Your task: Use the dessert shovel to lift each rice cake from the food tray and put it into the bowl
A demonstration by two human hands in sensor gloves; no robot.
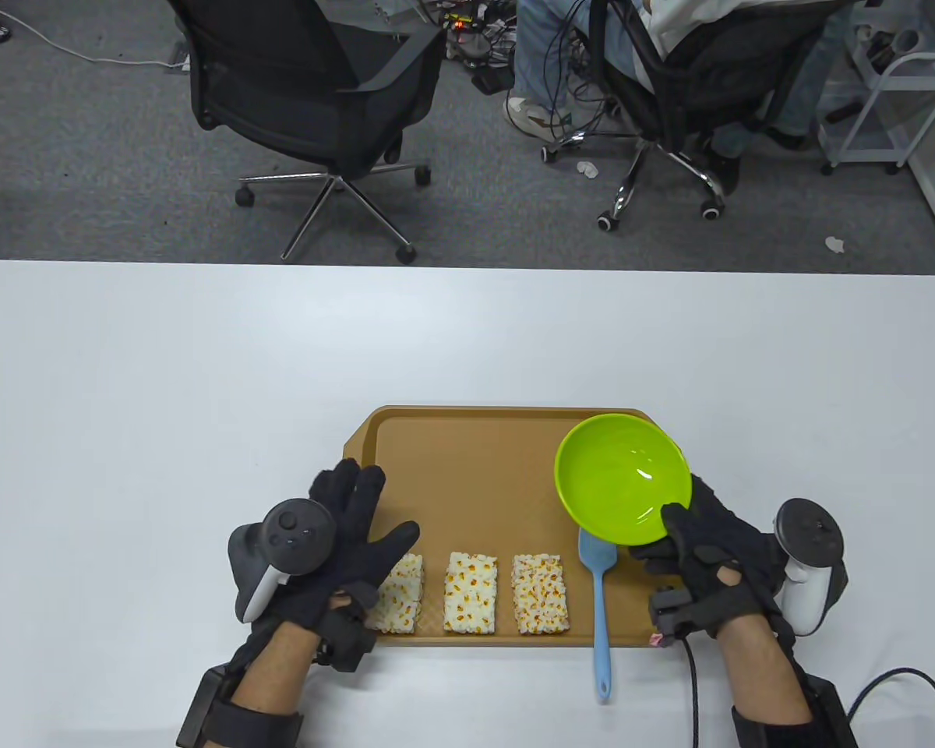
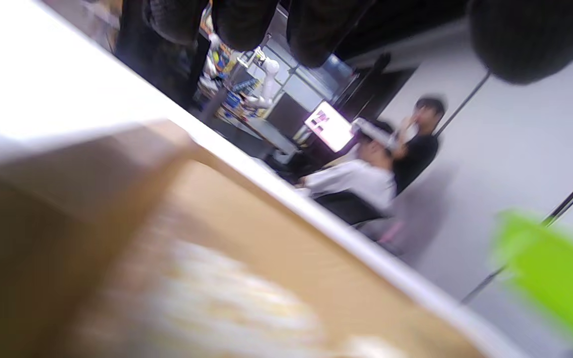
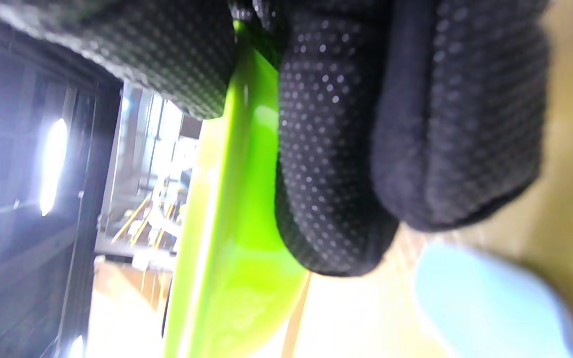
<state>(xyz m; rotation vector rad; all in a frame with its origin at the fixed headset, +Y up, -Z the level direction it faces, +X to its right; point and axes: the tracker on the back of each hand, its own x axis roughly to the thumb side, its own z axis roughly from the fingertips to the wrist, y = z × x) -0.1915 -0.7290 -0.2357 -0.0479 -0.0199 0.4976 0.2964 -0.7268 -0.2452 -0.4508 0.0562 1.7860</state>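
Both hands wear black gloves; the right hand (image 1: 709, 553) shows dotted grip fabric on its fingers (image 3: 331, 149). The left hand (image 1: 335, 545) carries a dark grey tracker with a white handle on its back. Black wrist straps, bare forearms.

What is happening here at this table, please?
A person in sensor gloves works over a brown food tray. The right hand grips the near rim of the green bowl, which looks tilted and holds nothing. The left hand hovers open by the leftmost of three rice cakes. The blue dessert shovel lies untouched, so no cake has been moved yet.
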